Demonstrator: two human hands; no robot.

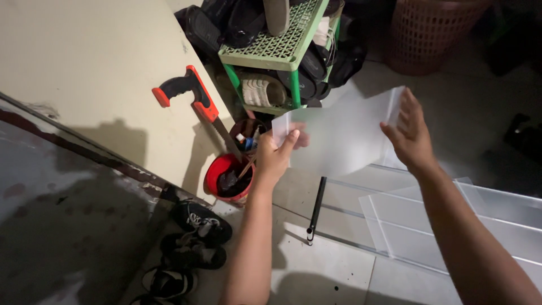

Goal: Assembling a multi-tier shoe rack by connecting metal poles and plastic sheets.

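- Two bare hands hold one translucent plastic sheet (344, 135) up in the air above the tiled floor (322, 265), in front of the green shoe rack (282, 51).
- Left hand (275, 155) has its fingers (291, 140) pinched shut on the sheet's lower left corner, thumb on the near face.
- Right hand (411, 135) is spread flat, fingers wide, pressed against the sheet's right edge near the top; it supports rather than clamps.
- Long axis of the sheet runs roughly left to right, rising slightly toward the right hand; its broad face is turned toward the camera, and its lower edge bows downward.
- Below the sheet lie more clear panels (451, 226) flat on the floor, with a thin black rod (316, 209) beside them.
- Left of the left hand, close by, stands a red bucket (226, 175) with tools; a handsaw (195, 101) with an orange and black grip leans on the pale wall above it.
- Shoes (197, 237) line the floor along the wall at lower left.
- Open room lies to the right and ahead, toward the brown basket (429, 34).
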